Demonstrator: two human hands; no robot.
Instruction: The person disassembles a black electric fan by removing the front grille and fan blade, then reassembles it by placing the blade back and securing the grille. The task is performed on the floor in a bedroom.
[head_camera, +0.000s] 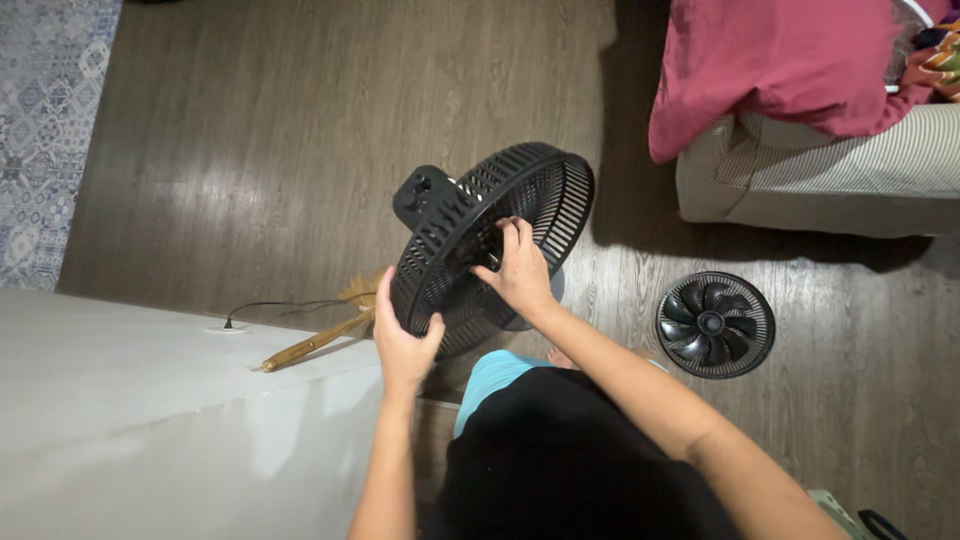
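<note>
A black fan head with its rear grille tilts up in front of me, motor housing at its back. My left hand grips the grille's lower rim. My right hand reaches inside the grille, fingers curled at the hub in the centre. On the wooden floor to the right lies the detached black front grille with the fan blades resting in it.
A broom with a wooden handle and a thin black cable lie by a pale surface at lower left. A striped mattress with a red cloth is at upper right. A patterned rug lies far left.
</note>
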